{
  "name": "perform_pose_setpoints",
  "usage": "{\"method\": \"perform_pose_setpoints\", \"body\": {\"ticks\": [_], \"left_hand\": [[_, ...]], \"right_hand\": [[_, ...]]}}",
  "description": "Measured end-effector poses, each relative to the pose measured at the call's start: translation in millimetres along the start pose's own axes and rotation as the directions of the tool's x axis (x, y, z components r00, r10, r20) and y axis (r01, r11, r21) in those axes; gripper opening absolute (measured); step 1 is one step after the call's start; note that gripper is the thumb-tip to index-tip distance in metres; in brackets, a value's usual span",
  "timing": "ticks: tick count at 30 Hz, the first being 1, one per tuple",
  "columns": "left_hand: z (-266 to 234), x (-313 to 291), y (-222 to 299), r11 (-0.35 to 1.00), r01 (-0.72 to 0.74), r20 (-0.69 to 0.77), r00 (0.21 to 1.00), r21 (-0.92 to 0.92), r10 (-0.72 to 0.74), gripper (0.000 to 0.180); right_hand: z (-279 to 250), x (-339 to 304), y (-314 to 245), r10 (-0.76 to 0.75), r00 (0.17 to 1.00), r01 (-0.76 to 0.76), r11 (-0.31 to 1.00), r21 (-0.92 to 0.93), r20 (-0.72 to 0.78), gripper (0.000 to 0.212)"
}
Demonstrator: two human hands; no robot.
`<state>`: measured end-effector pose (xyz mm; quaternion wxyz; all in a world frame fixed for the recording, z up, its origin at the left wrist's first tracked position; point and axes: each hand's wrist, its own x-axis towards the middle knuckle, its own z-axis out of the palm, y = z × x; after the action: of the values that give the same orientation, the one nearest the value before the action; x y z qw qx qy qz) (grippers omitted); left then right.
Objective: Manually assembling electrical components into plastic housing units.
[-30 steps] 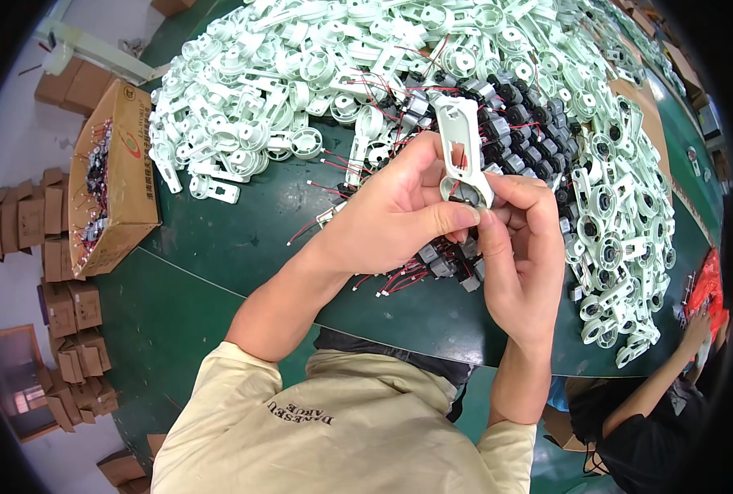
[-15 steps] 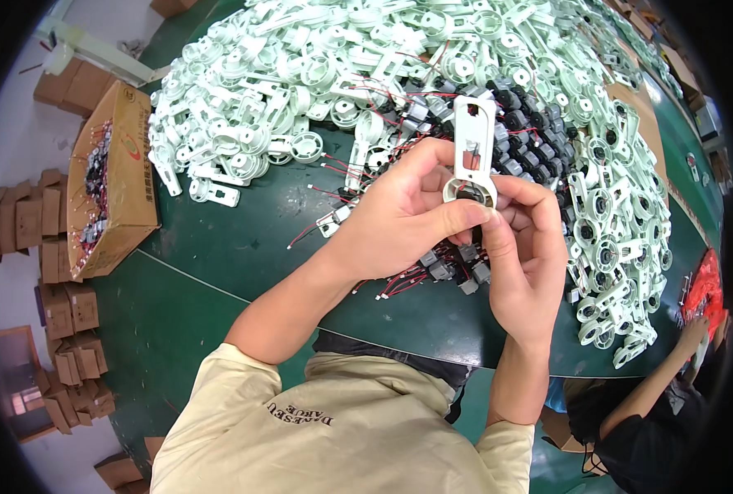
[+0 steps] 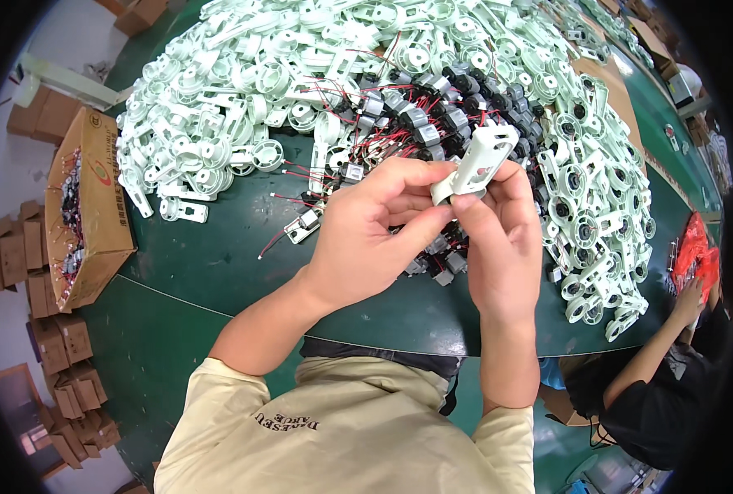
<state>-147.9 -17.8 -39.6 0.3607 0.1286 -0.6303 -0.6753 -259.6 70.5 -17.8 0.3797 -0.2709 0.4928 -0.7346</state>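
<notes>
Between my two hands I hold a pale green plastic housing (image 3: 483, 160) with a ring at its lower end and a slotted handle pointing up and away. My left hand (image 3: 374, 222) pinches the ring from the left with thumb and fingers. From the right, my right hand (image 3: 502, 226) grips the same housing, its thumb near the ring. Fingers hide most of the ring and whatever is in it. Just beyond my hands lies a heap of small grey and black motors (image 3: 420, 123) with red wires. A single motor in a pale part (image 3: 303, 225) lies left of my left hand.
A large pile of pale green housings (image 3: 243, 90) covers the far side of the green table (image 3: 193, 255). More housings with black inserts (image 3: 584, 214) lie at right. A cardboard box of motors (image 3: 99, 206) stands at left. A co-worker's arm (image 3: 654, 350) touches a red bag (image 3: 694, 251) at right.
The housing has tilted in my hands, its handle now leaning right and showing its side. Both hands have turned with it, hiding more of the ring. The whole view has shifted slightly.
</notes>
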Motion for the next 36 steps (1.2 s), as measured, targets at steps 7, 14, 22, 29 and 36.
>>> {"method": "perform_pose_setpoints", "body": {"ticks": [7, 14, 22, 29, 36], "left_hand": [[3.3, 0.0, 1.7, 0.962, 0.076, 0.019, 0.997, -0.262, -0.073, 0.032], [1.0, -3.2, -1.9, 0.992, -0.012, 0.03, 1.0, 0.125, 0.009, 0.033], [-1.9, 5.2, 12.2, 0.977, 0.16, 0.007, 0.987, -0.144, -0.16, 0.035], [-9.3, 3.8, 2.8, 0.999, 0.01, -0.003, 1.0, -0.041, -0.01, 0.029], [-12.8, 1.1, 4.8, 0.986, 0.092, 0.081, 0.991, 0.142, -0.104, 0.028]], "right_hand": [[-2.3, -2.7, -8.9, 0.088, 0.995, -0.093, 0.989, 0.112, 0.054, 0.026], [-3.9, -0.8, -7.7, 0.119, 0.991, -0.129, 0.961, 0.245, 0.055, 0.027], [0.4, -2.1, -7.4, 0.034, 0.997, -0.04, 0.996, 0.081, 0.069, 0.029], [2.3, -4.9, 2.2, 0.027, 0.988, -0.03, 0.999, 0.019, 0.149, 0.025], [1.7, -4.8, -0.3, 0.035, 0.992, -0.026, 0.997, -0.068, 0.123, 0.021]]}}
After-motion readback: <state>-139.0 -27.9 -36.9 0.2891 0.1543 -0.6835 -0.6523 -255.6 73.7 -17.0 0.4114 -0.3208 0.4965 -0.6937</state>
